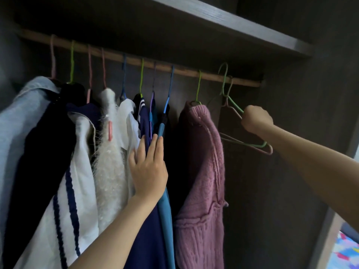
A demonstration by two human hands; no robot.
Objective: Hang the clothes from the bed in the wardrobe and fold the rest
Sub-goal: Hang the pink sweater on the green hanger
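Note:
Several garments hang on coloured hangers from the wooden rail [136, 61] inside the dark wardrobe. My left hand [148, 167] presses with straight fingers against the navy and teal garments [165, 210] in the middle. To their right hangs a pink knitted sweater [202, 181]. My right hand [256, 120] grips two empty hangers, one green [226, 88] and one pink [250, 147], at the rail's right end. The green hanger's hook is lifted above the rail.
A light blue garment [19, 123], a white striped one [77, 181] and a fluffy white one [110, 152] fill the left side. A dark shelf [233, 22] runs above the rail. The wardrobe side panel [291, 171] stands at right, with colourful bedding [347, 251] beyond.

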